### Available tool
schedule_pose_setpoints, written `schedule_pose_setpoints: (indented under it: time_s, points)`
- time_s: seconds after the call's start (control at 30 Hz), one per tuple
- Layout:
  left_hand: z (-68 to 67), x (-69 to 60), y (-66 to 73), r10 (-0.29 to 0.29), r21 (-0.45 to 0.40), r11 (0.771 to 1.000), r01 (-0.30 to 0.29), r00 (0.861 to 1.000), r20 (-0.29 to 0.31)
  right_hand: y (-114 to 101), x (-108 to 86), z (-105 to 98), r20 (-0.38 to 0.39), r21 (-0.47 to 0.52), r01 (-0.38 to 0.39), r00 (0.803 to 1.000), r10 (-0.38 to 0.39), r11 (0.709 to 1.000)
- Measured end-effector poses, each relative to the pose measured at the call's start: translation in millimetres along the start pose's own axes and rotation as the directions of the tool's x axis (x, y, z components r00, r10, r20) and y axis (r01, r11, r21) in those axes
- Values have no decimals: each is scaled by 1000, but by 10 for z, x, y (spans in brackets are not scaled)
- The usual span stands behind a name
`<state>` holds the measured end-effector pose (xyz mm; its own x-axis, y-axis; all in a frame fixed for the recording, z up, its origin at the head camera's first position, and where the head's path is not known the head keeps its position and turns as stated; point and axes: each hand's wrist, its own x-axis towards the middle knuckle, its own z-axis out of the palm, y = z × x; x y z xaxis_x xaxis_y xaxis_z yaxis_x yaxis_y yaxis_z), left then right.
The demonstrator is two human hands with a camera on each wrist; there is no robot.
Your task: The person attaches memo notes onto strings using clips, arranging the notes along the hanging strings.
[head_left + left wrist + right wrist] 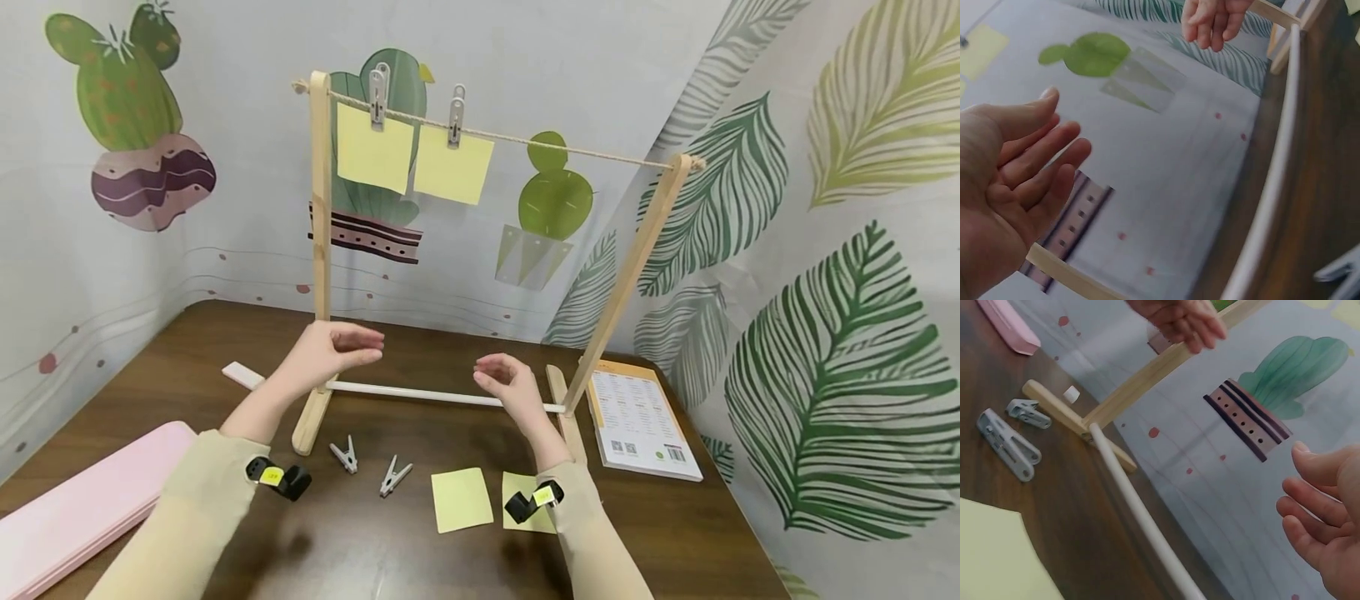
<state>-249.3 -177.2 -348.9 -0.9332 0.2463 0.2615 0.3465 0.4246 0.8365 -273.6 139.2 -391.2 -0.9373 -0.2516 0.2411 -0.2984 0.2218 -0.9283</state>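
Note:
Both hands are raised with nothing in them. My left hand (330,354) is by the left post, fingers slightly bent; its palm and spread fingers fill the left of the left wrist view (1019,187). My right hand (512,387) is above the white rod (420,393), left of the right post, fingers bent softly. Two yellow notes (374,150) (453,164) hang from the rope, each under a grey clip (378,93) (456,115). Below, two loose clips (345,454) (393,476) and two yellow notes (462,500) (517,492) lie on the table, one partly hidden by my right wrist.
The wooden frame's posts (321,200) (626,283) rise from feet on the brown table (360,542). A pink case (90,500) lies at the left, a white strip (242,374) behind my left forearm. A calendar-like pad (641,417) lies beyond the right foot. Patterned cloth hangs behind.

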Motion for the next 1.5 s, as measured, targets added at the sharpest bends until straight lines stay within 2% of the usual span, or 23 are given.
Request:
schedule_pose_setpoints:
  time_s: [0.17, 0.37, 0.47, 0.53, 0.63, 0.77, 0.83, 0.9, 1.0, 1.13, 1.2, 1.33, 1.5]
  points:
    - [131, -112, -283, -30, -13, 999, 30, 999, 26, -134, -164, 40, 86, -66, 6, 996, 0, 998]
    - [175, -257, -508, -59, -62, 996, 61, 998, 38, -160, -281, 28, 164, -122, -19, 986, 39, 992]
    - [177, -314, -591, -82, -73, 993, 88, 994, 79, -123, -311, 12, 198, -139, -25, 979, 52, 990]
    - [180, -337, -648, -87, -64, 993, 95, 988, 129, -48, -315, 8, 219, -149, -30, 974, 63, 988]
    - [183, -362, -725, -66, -58, 995, 82, 969, 236, 163, -300, 22, 245, -159, -32, 967, 71, 987]
    - [195, -383, -801, -39, -70, 995, 70, 926, 375, 384, -302, 44, 294, -184, -24, 952, 79, 983]
    - [203, -387, -826, -39, -73, 995, 75, 909, 416, 396, -326, 39, 328, -205, -15, 941, 83, 979]
    - [205, -388, -843, -48, -66, 994, 85, 900, 434, 405, -345, 27, 360, -232, 1, 929, 84, 973]
    - [204, -390, -858, -51, -66, 994, 88, 899, 436, 418, -364, 6, 391, -283, 46, 918, 71, 958]
    - [200, -397, -874, -53, -69, 993, 92, 899, 434, 406, -377, -5, 411, -320, 47, 907, 94, 946]
    - [196, -403, -877, -58, -71, 993, 99, 898, 436, 391, -382, -4, 428, -325, 27, 895, 122, 945]
    - [187, -413, -860, -67, -62, 993, 104, 901, 429, 368, -401, 12, 475, -369, 42, 867, 149, 929]
    - [177, -417, -843, -57, -20, 997, 72, 907, 418, 398, -415, 41, 506, -429, 53, 841, 192, 902]
